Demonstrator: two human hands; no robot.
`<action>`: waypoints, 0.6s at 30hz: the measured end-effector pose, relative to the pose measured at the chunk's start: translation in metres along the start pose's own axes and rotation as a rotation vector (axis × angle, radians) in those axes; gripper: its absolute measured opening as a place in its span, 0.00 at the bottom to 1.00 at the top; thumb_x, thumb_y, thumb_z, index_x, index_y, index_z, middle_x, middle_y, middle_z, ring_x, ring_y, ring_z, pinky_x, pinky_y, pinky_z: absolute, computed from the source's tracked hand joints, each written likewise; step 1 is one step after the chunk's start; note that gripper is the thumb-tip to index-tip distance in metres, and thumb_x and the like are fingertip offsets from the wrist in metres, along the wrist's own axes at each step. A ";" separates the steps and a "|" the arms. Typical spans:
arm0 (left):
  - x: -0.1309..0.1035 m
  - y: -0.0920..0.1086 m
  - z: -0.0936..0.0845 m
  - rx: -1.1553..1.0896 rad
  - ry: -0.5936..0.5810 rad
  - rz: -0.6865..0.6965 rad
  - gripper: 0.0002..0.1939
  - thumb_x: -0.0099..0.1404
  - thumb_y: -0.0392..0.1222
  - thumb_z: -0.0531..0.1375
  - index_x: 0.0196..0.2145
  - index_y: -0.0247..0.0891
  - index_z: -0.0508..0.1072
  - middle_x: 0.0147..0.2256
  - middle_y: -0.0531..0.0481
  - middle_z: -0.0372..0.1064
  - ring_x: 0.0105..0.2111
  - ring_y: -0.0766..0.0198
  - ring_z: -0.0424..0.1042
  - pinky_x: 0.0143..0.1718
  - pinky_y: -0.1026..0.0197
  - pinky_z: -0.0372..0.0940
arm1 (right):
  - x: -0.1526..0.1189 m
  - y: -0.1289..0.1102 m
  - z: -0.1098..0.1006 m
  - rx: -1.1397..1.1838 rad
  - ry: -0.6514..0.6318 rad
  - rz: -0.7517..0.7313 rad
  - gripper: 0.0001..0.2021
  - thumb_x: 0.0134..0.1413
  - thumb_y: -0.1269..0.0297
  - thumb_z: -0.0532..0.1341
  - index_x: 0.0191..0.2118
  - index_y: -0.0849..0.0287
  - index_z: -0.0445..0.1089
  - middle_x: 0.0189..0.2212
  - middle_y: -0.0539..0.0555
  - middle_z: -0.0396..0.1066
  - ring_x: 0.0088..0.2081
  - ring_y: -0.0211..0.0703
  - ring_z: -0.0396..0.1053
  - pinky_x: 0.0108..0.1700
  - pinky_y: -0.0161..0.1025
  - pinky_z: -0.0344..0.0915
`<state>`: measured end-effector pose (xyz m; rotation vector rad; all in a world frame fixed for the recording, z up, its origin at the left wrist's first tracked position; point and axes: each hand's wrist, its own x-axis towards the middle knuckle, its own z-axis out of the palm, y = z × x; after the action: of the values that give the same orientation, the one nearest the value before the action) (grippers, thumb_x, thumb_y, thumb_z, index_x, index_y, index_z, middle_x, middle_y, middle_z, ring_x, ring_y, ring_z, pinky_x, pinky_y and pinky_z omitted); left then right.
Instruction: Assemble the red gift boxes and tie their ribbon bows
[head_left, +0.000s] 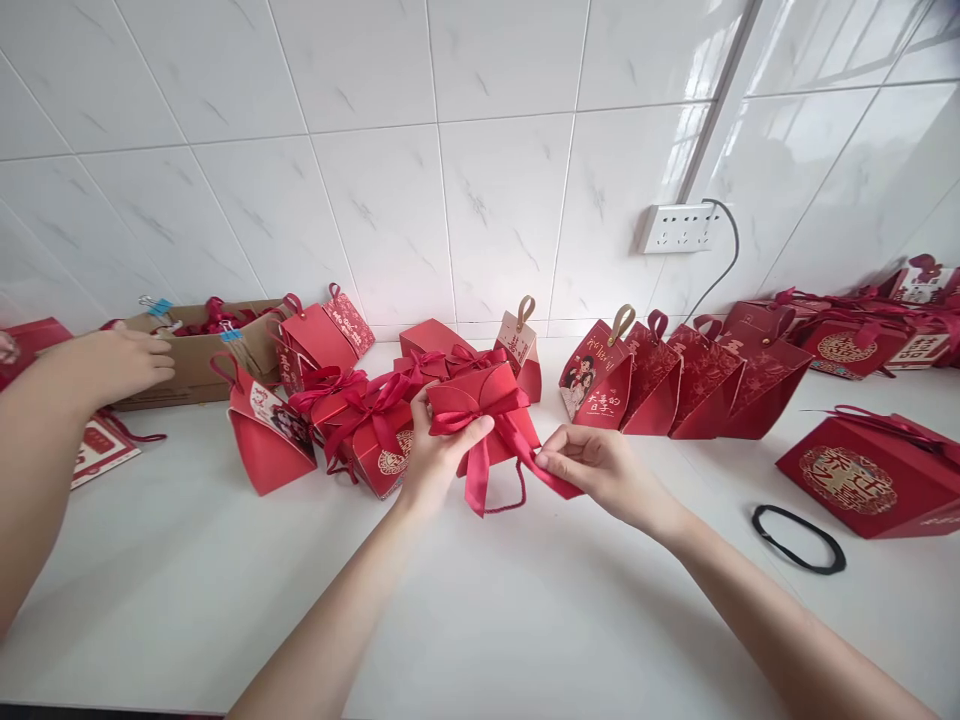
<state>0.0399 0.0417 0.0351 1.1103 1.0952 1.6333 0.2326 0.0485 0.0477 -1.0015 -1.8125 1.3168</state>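
A small red gift box [480, 392] is held up off the white table, with a dark red ribbon bow [486, 418] across its top. My left hand [442, 440] grips the box from its left side, thumb pressed on the bow's middle. Between the thumb and fingers of my right hand [592, 462] is a ribbon tail [540, 462], drawn out to the right. Another tail and a thin cord hang below the box. Close behind my left hand stand several red boxes with ribbon bows [379, 425].
Another person's hand [124, 362] reaches in at left near a cardboard box [195, 375]. Handled red boxes [667, 385] stand in a row right of centre. At right are a large red box [870, 475] and a black band [799, 540]. A power strip [679, 230] hangs on the tiled wall.
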 end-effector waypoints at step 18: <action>-0.009 0.002 0.009 0.175 -0.082 0.027 0.35 0.49 0.44 0.68 0.50 0.44 0.54 0.47 0.46 0.63 0.47 0.56 0.66 0.46 0.55 0.63 | 0.000 -0.009 -0.012 -0.134 0.155 -0.008 0.19 0.50 0.46 0.59 0.24 0.58 0.62 0.26 0.50 0.66 0.31 0.41 0.67 0.33 0.37 0.64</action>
<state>0.0506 0.0341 0.0370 1.2991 1.1910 1.5214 0.2406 0.0522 0.0595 -1.1340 -1.8026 1.0931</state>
